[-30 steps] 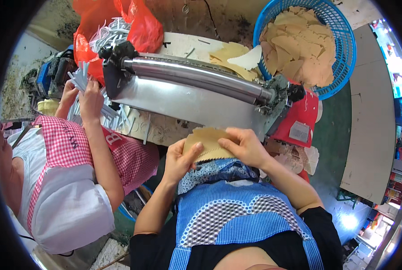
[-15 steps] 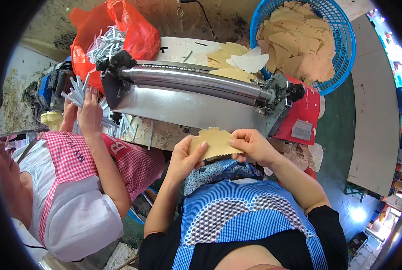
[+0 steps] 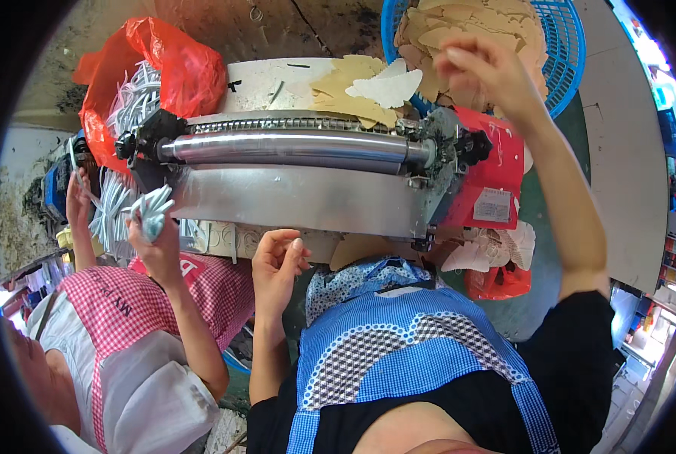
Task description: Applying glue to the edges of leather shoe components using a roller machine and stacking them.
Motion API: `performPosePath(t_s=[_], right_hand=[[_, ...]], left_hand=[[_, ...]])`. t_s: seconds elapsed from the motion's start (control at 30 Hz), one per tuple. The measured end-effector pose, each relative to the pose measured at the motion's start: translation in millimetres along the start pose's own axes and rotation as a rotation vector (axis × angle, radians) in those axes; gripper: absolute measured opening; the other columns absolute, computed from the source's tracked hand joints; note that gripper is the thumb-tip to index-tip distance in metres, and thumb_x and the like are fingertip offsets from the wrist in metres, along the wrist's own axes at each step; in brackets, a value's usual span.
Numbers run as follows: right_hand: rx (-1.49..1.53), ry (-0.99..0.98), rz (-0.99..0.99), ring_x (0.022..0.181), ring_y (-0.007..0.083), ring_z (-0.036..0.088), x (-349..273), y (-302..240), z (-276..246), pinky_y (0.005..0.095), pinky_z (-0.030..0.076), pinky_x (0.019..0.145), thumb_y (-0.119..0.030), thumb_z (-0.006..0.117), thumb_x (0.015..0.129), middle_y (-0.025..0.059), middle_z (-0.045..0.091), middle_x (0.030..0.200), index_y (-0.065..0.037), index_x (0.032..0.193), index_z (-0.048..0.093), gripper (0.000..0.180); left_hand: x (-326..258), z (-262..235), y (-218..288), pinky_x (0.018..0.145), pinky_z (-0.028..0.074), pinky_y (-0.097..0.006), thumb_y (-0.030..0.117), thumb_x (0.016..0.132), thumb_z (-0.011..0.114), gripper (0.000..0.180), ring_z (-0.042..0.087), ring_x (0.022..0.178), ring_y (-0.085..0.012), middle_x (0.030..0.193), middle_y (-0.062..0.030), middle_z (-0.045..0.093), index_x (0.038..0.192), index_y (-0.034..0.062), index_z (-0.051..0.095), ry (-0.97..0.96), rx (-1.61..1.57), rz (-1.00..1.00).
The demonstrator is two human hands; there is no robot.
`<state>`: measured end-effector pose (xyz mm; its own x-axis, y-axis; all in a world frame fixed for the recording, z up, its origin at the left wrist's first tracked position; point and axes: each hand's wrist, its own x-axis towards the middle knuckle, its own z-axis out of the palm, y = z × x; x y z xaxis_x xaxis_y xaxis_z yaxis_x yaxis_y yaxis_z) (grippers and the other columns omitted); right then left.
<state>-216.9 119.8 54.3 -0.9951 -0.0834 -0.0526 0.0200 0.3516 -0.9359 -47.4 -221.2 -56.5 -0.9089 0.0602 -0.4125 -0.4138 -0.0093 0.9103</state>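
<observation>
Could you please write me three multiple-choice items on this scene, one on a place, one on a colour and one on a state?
1. Where is the person's right hand?
A. Raised over the blue basket
B. On the apron
C. On the red bag

2. What colour is the machine's end housing?
A. Green
B. Red
C. Yellow

3. In what state is the left hand?
A. Gripping a tan sheet
B. Pressed on the roller
C. Empty, fingers loosely curled

Answers: 1 A, the hand is up at the basket of tan sheets. 2 B, the housing beside the steel roller is red. 3 C, nothing lies in its curled fingers.
</observation>
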Motion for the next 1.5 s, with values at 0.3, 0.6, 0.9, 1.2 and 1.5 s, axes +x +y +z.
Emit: performPosePath(t_s=[0.3, 0.6, 0.9, 1.2, 1.5], right_hand=[[-0.25, -0.085, 0.423, 0.075, 0.0159, 0.057, 104.5, 171.8, 33.4, 0.0286, 0.045, 0.06, -0.015, 0.076, 0.069, 0.0064, 0.059, 0.086, -0.002, 0.096, 0.059, 0.035], [-0.724, -0.296, -0.56, 0.08, 0.0218, 0.06, 98.9, 148.6, 47.4, 0.0335, 0.048, 0.071, -0.018, 0.062, 0.072, 0.0089, 0.061, 0.088, -0.004, 0.088, 0.059, 0.021], [0.07, -0.741, 0.689, 0.05, 0.0031, 0.031, 96.3, 200.2, -0.6, 0.0198, 0.026, 0.047, -0.031, 0.054, 0.088, -0.0073, 0.04, 0.058, -0.013, 0.064, 0.055, 0.029], [-0.129, -0.721, 1.029, 0.085, 0.0174, 0.051, 95.9, 185.4, 47.1, 0.0331, 0.039, 0.076, -0.062, 0.031, 0.092, 0.0042, 0.06, 0.096, -0.01, 0.11, 0.06, 0.063], [0.365, -0.307, 1.121, 0.102, 0.0213, 0.058, 89.8, 171.4, 81.9, 0.0348, 0.049, 0.079, -0.053, 0.036, 0.094, 0.0107, 0.057, 0.12, -0.008, 0.126, 0.049, 0.056]], left_hand=[[2.9, 13.9, 37.4, 0.056, 0.042, -0.017, 0.011, 0.09, 0.059, 0.015, 0.057, 0.065, -0.006, 0.078, -0.0041, 0.064, 0.101, 0.0013, 0.056, 0.046, 0.031, -0.029], [124.1, 66.7, 112.4, 0.06, 0.045, -0.019, 0.011, 0.09, 0.058, 0.017, 0.058, 0.07, -0.0074, 0.079, -0.004, 0.062, 0.103, 0.0001, 0.055, -0.083, 0.194, 0.15], [289.9, 111.9, 80.0, 0.096, 0.041, -0.038, 0.04, 0.084, 0.062, 0.057, 0.049, 0.117, -0.0315, 0.125, -0.0206, 0.051, 0.128, 0.0065, 0.048, -0.624, 1.041, 0.046], [342.0, 139.4, 23.3, 0.111, 0.024, -0.042, 0.07, 0.081, 0.043, 0.091, 0.014, 0.139, -0.0381, 0.149, -0.0176, 0.021, 0.146, 0.0123, 0.019, -0.828, 1.559, -0.135], [352.0, 124.3, 28.7, 0.107, 0.028, -0.047, 0.079, 0.068, 0.052, 0.112, 0.023, 0.135, -0.0427, 0.143, -0.0304, 0.024, 0.147, 0.0103, 0.013, -0.809, 1.431, -0.171]])
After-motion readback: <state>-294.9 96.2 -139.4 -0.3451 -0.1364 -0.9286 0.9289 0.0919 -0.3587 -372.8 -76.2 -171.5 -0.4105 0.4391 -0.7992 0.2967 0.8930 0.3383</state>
